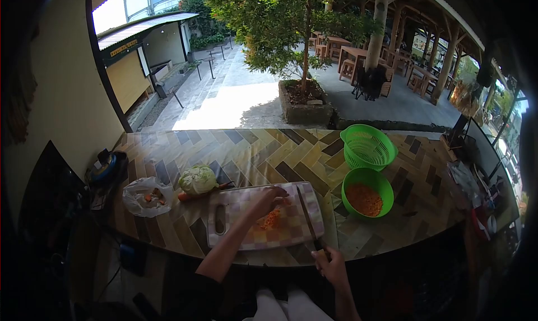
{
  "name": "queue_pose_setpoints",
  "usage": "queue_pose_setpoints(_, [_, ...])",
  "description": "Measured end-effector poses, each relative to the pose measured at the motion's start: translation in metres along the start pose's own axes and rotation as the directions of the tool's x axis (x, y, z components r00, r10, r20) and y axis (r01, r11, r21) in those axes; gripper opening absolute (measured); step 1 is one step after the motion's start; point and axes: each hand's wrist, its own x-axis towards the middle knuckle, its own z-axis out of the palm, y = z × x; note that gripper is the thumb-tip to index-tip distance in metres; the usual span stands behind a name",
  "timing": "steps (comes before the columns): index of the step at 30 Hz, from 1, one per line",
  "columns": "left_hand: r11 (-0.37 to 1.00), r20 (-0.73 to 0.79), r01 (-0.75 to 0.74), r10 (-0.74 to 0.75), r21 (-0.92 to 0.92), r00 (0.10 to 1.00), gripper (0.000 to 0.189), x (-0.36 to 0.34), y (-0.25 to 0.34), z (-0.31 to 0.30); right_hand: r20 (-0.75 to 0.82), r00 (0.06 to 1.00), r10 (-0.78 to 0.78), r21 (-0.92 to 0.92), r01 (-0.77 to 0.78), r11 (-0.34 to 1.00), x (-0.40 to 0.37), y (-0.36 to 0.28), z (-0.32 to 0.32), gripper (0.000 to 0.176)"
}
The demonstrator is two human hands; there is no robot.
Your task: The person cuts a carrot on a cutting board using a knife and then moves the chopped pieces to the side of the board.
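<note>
My right hand (332, 266) is closed round the handle of a long kitchen knife (307, 215). Its blade points away from me, along the right side of a checkered cutting board (246, 239). Over the far middle of the board is my left hand (271, 200), fingers bent together; what they hold, if anything, is hidden. Chopped carrot (270, 219) lies in a small pile below that hand. Left of the board's far edge, a whole carrot (190, 196) lies in front of a pale cabbage (198, 179).
A green bowl (386, 182) with chopped orange pieces stands right of the board. Behind it a green colander (368, 148) leans. A plastic bag (148, 196) with scraps lies on the left. The patterned table (246, 144) ends before a paved yard with a planter (307, 113).
</note>
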Motion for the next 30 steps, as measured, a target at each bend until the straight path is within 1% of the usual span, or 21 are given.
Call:
queue_pose_setpoints(3, [0.99, 0.175, -0.137, 0.137, -0.009, 0.975, 0.012, 0.011, -0.004, -0.006, -0.008, 1.0, 0.005, 0.019, -0.005, 1.0, -0.002, -0.002, -0.003, 0.022])
queue_pose_setpoints(6, [0.996, 0.265, -0.066, 0.049, 0.058, 0.963, 0.011, 0.014, -0.004, -0.009, -0.009, 1.0, 0.03, 0.054, -0.03, 0.998, -0.004, -0.004, -0.003, 0.024])
queue_pose_setpoints(9, [0.988, 0.282, -0.106, 0.071, 0.11, 0.957, 0.01, 0.013, -0.002, -0.012, 0.002, 0.999, 0.034, 0.059, -0.034, 0.998, -0.004, -0.002, -0.001, 0.023])
queue_pose_setpoints(12, [0.983, 0.304, -0.177, 0.155, 0.045, 0.94, 0.009, 0.014, -0.015, -0.011, 0.01, 1.0, 0.024, 0.044, -0.025, 0.999, -0.004, -0.001, 0.001, 0.024])
queue_pose_setpoints(15, [0.977, 0.353, -0.128, 0.061, 0.171, 0.934, 0.011, 0.015, -0.012, -0.007, 0.021, 1.0, 0.016, 0.03, -0.016, 0.999, -0.003, 0.0, 0.002, 0.024])
queue_pose_setpoints(18, [0.987, 0.297, -0.114, 0.077, 0.11, 0.952, 0.013, 0.015, -0.002, -0.008, 0.021, 1.0, 0.017, 0.015, -0.017, 1.0, -0.003, 0.0, 0.003, 0.025])
queue_pose_setpoints(21, [0.988, 0.249, -0.035, -0.003, 0.149, 0.969, 0.012, 0.015, 0.003, -0.007, 0.023, 1.0, 0.018, 0.012, -0.019, 1.0, -0.002, 0.0, 0.002, 0.026])
queue_pose_setpoints(24, [0.992, 0.131, 0.12, -0.116, -0.023, 0.985, 0.013, 0.008, 0.007, -0.021, 0.021, 1.0, 0.012, 0.0, -0.012, 1.0, -0.003, -0.002, 0.002, 0.026])
queue_pose_setpoints(27, [0.991, 0.037, 0.123, -0.125, 0.055, 0.992, 0.013, -0.004, 0.013, -0.042, 0.043, 0.999, -0.027, -0.028, 0.028, 0.999, 0.004, 0.004, 0.003, 0.026])
queue_pose_setpoints(28, [0.99, 0.032, 0.118, -0.121, 0.08, 0.992, 0.014, -0.01, 0.017, -0.05, 0.05, 0.998, -0.047, -0.049, 0.049, 0.998, 0.006, 0.007, 0.004, 0.025])
queue_pose_setpoints(30, [0.984, 0.074, 0.161, -0.167, 0.08, 0.983, 0.016, -0.028, 0.028, -0.063, 0.068, 0.996, -0.066, -0.084, 0.071, 0.994, 0.009, 0.008, 0.008, 0.025])
